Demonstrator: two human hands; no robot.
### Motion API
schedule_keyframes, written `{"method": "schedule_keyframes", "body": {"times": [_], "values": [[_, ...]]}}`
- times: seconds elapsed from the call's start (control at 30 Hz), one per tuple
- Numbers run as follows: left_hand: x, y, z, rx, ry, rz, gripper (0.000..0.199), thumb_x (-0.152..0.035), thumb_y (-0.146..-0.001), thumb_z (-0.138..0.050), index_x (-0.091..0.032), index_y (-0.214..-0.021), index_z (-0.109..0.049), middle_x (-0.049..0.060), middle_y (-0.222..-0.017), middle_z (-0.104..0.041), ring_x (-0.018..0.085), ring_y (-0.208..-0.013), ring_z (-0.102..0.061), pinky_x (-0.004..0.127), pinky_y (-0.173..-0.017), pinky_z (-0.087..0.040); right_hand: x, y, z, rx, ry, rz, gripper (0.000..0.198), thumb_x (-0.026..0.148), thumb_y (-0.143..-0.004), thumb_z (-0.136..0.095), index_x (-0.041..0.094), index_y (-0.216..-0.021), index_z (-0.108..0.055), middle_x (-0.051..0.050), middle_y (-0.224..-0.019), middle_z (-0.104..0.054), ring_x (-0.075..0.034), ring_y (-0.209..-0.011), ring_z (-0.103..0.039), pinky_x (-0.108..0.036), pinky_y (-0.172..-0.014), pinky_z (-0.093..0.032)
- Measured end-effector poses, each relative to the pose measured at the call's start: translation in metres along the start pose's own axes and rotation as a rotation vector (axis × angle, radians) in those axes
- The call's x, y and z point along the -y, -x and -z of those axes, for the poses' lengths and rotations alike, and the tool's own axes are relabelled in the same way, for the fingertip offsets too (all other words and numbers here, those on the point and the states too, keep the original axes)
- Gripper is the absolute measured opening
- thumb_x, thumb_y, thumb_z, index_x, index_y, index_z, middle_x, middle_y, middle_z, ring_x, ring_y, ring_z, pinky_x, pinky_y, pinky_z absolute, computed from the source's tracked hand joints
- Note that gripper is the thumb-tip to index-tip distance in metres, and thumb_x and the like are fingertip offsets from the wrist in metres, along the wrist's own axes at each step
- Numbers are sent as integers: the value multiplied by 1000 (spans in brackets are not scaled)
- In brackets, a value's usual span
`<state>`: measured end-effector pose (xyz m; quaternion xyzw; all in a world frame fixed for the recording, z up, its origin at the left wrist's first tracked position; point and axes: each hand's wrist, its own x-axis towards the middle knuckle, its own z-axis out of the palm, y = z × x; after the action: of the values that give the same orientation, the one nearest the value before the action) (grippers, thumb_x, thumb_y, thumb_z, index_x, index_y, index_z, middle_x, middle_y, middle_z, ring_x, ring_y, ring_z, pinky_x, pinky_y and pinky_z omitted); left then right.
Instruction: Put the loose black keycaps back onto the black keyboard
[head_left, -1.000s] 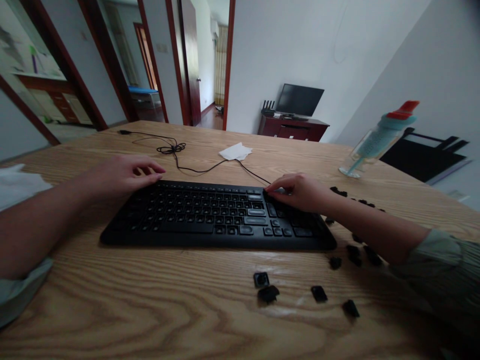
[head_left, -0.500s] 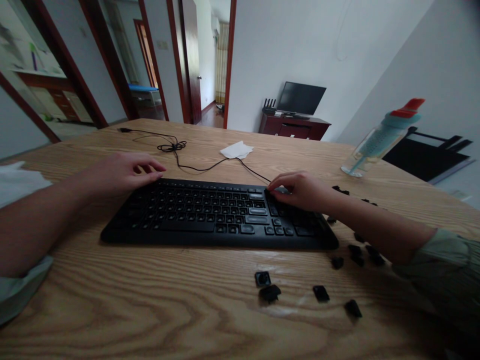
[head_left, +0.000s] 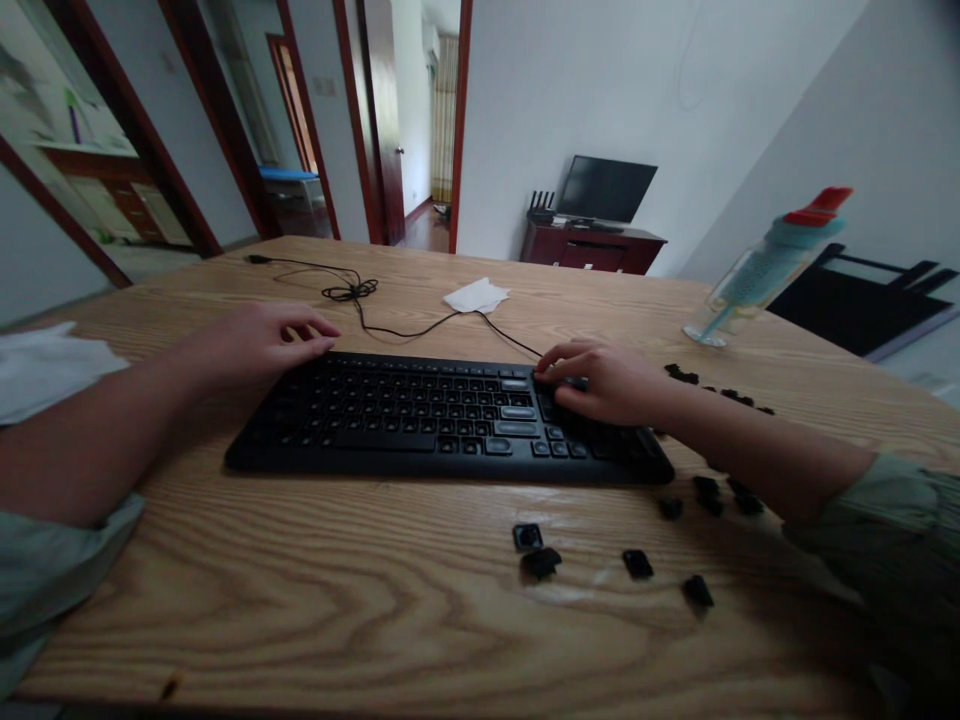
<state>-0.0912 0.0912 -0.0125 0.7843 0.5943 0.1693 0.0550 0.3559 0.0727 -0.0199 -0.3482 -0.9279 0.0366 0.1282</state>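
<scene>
A black keyboard [head_left: 390,465] lies on the wooden table, with many of its keycaps off and the bare key sockets showing. At its far left corner rests my left hand [head_left: 281,340], loosely curved, thumb at the rear edge and fingers apart; I see nothing held in it. My right hand [head_left: 592,380] is over the keyboard's right part. Its fingertips touch the upper keys near the number pad and the thumb is spread away from them. The palm hides part of the number pad. Loose black keycaps [head_left: 527,537] lie in front of the keyboard, and several more [head_left: 706,488] lie by my right forearm.
The keyboard's cable [head_left: 405,333] runs back to a tied coil. A white tissue [head_left: 477,295] lies behind the keyboard, and more white paper [head_left: 52,370] is at the left. A clear bottle with a red lid [head_left: 780,260] stands at the back right of the table [head_left: 337,600].
My right thumb has moved away from the fingertips, opening the earlier pinch at the upper keys. The left hand stays by the keyboard's corner. The view has shifted slightly.
</scene>
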Motion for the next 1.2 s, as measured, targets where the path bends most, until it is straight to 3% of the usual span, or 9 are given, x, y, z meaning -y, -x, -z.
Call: {"method": "schedule_keyframes", "body": {"times": [0.2,0.4,0.57,0.67,0.77,0.87,0.93,1.07,1.2], "values": [[0,0,1,5,11,-9,54,-61,-79,-52,-22,-108,-73,7,-98,-74,21,-83,-65,35,-75,-49,-2,11,8,-105,-54,-94,37,22,-87,-52,24,-116,-75,-8,-124,-69,-24,-107,-67,-38,-92,-54],[-2,-1,1,15,37,6,54,-61,-78,-55,-20,-108,-74,9,-97,-73,22,-86,-66,35,-76,-49,5,15,5,15,64,-96,44,20,-84,-56,25,-125,-72,-10,-130,-64,-27,-112,-64,-45,-103,-50],[0,-2,0,37,70,27,54,-59,-78,-56,-19,-110,-73,9,-98,-74,22,-85,-65,35,-77,-49,14,11,-3,7,97,-83,44,20,-84,-57,23,-125,-73,-12,-135,-62,-30,-120,-60,-50,-108,-46],[6,-3,-2,19,59,80,62,-65,-75,-56,-18,-112,-72,9,-97,-73,22,-81,-63,34,-75,-48,20,19,10,-17,81,-107,43,21,-84,-58,23,-124,-73,-12,-141,-59,-32,-124,-57,-50,-108,-45],[11,-4,-3,1,30,109,67,-70,-73,-54,-20,-113,-73,6,-94,-72,22,-79,-62,33,-74,-47,17,55,48,-182,-5,-283,44,22,-85,-57,23,-127,-69,-11,-131,-65,-25,-103,-65,-38,-89,-54],[13,-3,-2,-13,14,107,65,-68,-73,-53,-20,-113,-73,5,-91,-72,23,-81,-63,32,-76,-46,0,120,93,-347,-55,-659,43,26,-92,-49,14,-129,-65,-13,-99,-71,-15,-62,-57,-31,-59,-47],[12,-2,-1,-26,6,116,65,-67,-72,-52,-20,-112,-73,6,-89,-72,24,-83,-63,32,-76,-46,-15,171,110,-358,-11,-847,39,27,-92,-49,9,-119,-71,-16,-91,-72,-16,-63,-57,-32,-58,-45],[5,3,2,-50,10,156,68,-69,-70,-53,-19,-112,-73,6,-85,-72,26,-85,-64,30,-73,-45,-42,251,97,-190,-9,-1006,32,27,-84,-56,15,-106,-76,-17,-103,-75,-26,-81,-69,-38,-71,-52],[-5,12,4,-81,22,168,69,-68,-68,-53,-16,-109,-73,7,-82,-71,26,-82,-64,30,-72,-44,-57,282,57,-72,-21,-1018,42,42,-84,-57,19,-114,-74,-13,-101,-77,-27,-79,-71,-37,-67,-55]]}}
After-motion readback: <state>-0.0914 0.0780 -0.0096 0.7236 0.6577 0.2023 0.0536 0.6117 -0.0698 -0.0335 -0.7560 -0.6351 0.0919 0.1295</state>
